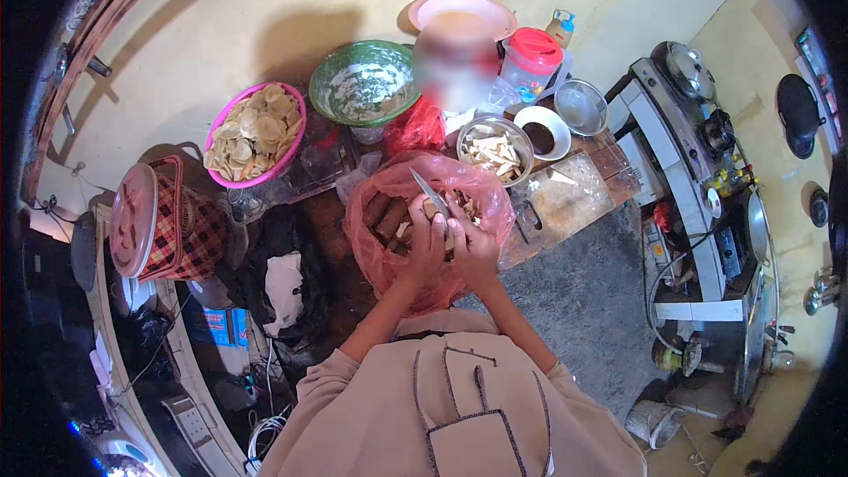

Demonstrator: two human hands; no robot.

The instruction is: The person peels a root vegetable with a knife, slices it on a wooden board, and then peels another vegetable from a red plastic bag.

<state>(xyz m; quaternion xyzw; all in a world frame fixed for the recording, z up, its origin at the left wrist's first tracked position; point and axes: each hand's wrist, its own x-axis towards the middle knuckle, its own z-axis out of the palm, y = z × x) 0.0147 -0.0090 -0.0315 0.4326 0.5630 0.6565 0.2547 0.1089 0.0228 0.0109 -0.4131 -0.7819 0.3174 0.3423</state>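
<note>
Root piece [434, 209], perhaps, at left hand [427, 247] fingertips, under knife [427, 190].

A home kitchen, seen from above.
We see a gas stove [698, 115] with pots, bowls of cut food [256, 134], a chopping board [565, 190] and jugs.

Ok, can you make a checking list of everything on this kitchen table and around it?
Surface: wooden table, crowded, a few scraps on it.
Job's things: knife, pale root piece, red plastic bag of roots, steel bowl of cut pieces.
Clutter: pink bowl of slices, green bowl, red-lidded jug, sieve.
Hands: left hand grips the root piece; right hand seems to grip the knife.
Cables: white cables, lower left.
Surroundings: gas stove, checked basket.
</note>
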